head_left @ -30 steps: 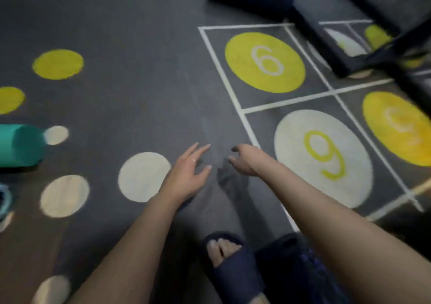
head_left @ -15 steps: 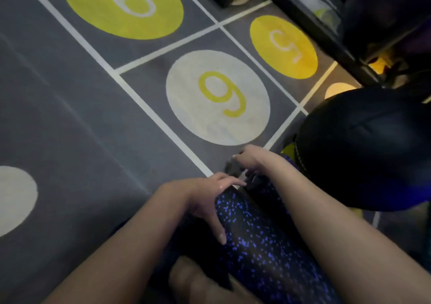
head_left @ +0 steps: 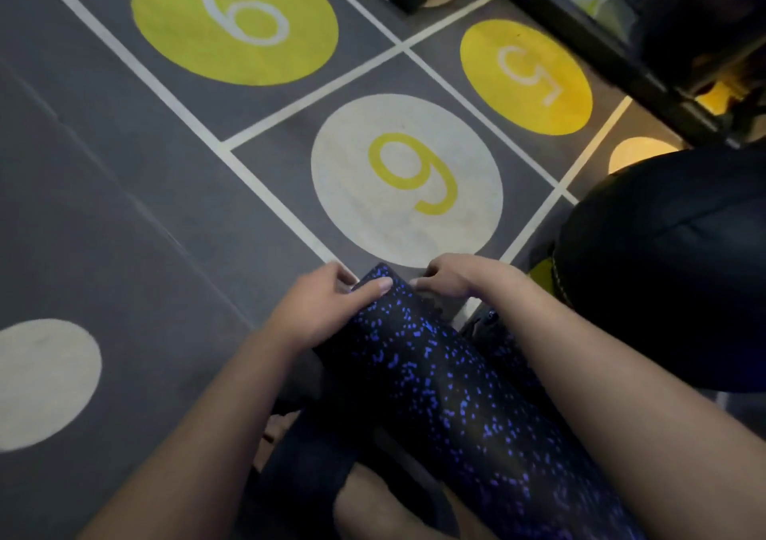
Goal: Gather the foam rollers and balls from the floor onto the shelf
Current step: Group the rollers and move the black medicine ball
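We judge the task barely begun; the speckled foam roller (head_left: 435, 374) lies low between the forearms, its far end over the floor mat (head_left: 103, 208), not yet on any shelf. The left hand (head_left: 319, 311) grips that far end, thumb laid across the top; the right hand (head_left: 464, 280) curls its fingers onto the same end from the other side. A large dark ball (head_left: 671, 274) sits on the floor just right of the roller, apparently still to gather. A dark shelf frame (head_left: 588, 29) stands at upper right; we cannot make out its contents. The mat is grey, gridded in white lines, with numbered circles; the light is dim.
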The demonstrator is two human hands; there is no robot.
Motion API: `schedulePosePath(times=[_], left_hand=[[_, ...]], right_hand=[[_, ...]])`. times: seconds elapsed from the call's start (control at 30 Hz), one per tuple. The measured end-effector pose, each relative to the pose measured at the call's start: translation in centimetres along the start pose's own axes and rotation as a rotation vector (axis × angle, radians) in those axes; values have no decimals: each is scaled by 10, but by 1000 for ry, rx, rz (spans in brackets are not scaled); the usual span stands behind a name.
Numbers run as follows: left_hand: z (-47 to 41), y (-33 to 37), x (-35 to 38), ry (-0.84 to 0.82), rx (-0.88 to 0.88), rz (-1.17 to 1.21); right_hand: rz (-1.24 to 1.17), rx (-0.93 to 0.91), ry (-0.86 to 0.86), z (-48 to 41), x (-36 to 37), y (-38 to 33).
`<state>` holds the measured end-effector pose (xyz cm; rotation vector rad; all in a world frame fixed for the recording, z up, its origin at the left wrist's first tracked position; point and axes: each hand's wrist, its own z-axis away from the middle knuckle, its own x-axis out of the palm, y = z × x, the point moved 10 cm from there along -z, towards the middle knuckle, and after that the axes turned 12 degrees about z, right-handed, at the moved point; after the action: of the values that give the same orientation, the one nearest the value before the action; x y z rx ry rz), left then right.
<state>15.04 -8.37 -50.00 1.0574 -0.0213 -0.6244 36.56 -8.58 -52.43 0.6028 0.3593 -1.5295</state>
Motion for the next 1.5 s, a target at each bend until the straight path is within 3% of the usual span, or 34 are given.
schedulePosePath(times=[0.1,0.17,0.23,0.33,0.4,0.5,0.57,0.67,0.73,0.83,0.93,1.0,1.07,1.1,1.17,1.23,1.27,1.4,1.5], left_hand=[[1,0,5,75,10,80],[-1,-5,-45,321,25,232],[7,-25,-119,633,27,360],[43,-43,-192,992,34,252],[49,-45,-184,965,-5,230],[52,-51,-156,820,-12,300],[63,-55,-171,865,33,297],[72,-91,-193,887,-89,374],[71,-116,-184,785,-216,534],[68,-141,-154,580,-320,966],[78,-135,-143,449,-275,1087],[92,-140,-154,495,-252,1104],[106,-151,-169,556,-253,1091],[112,-159,-174,549,-288,1084],[117,-164,-158,365,-424,1092],[119,-158,-130,158,-487,1113],[121,-159,-129,195,-474,1163],[159,-181,-204,738,-305,1382],[212,-201,-296,1050,-96,1470]], right_hand=[[-436,-47,-102,13,10,-19],[-595,-150,-168,22,12,-37],[-610,-253,-170,28,5,-53],[-474,-355,-253,29,7,-73],[-409,-392,-336,31,13,-94],[-318,-451,-257,30,6,-129],[-392,-477,-214,28,-4,-146],[-583,-445,-50,22,-39,-162],[-684,-424,98,22,-69,-183],[-858,-388,263,18,-105,-223],[-1125,-397,235,19,-121,-261],[-965,-379,142,25,-115,-287],[-630,-304,89,28,-97,-293],[-572,-285,-29,29,-80,-295],[-580,-290,-158,37,-61,-304],[-591,-374,-57,34,-68,-321],[-543,-401,27,38,-76,-335],[-407,-603,215,84,-100,-417],[-531,-895,191,131,-114,-495]])
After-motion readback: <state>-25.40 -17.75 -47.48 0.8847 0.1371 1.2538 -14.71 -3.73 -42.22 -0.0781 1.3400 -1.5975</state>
